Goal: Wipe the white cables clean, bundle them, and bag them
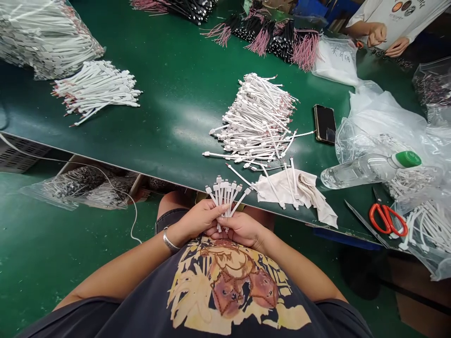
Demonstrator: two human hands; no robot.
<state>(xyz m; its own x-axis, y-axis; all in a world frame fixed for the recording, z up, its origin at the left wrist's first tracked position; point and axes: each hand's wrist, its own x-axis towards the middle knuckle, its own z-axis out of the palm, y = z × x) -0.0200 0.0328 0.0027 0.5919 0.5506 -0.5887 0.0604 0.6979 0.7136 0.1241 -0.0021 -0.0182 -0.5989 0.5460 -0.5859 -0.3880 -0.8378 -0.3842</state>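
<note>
a green tabletop (169,108) is stretching across the view, carrying a big loose pile of white cables (257,117) and a smaller pile (98,89) off to the left; in front of its near edge the left hand (202,217) and the right hand (244,228) are meeting, both pinching one small bunch of white cables (225,195) between thumbs and fingers, the connector ends fanning out (a bracelet (170,240) is circling the left wrist); a crumpled cloth (303,192) is lying on the table near the bunch, a few cables resting on it; a bottle with a green cap (366,170), a phone (324,124) and red-handled scissors (386,219) are lying farther right
</note>
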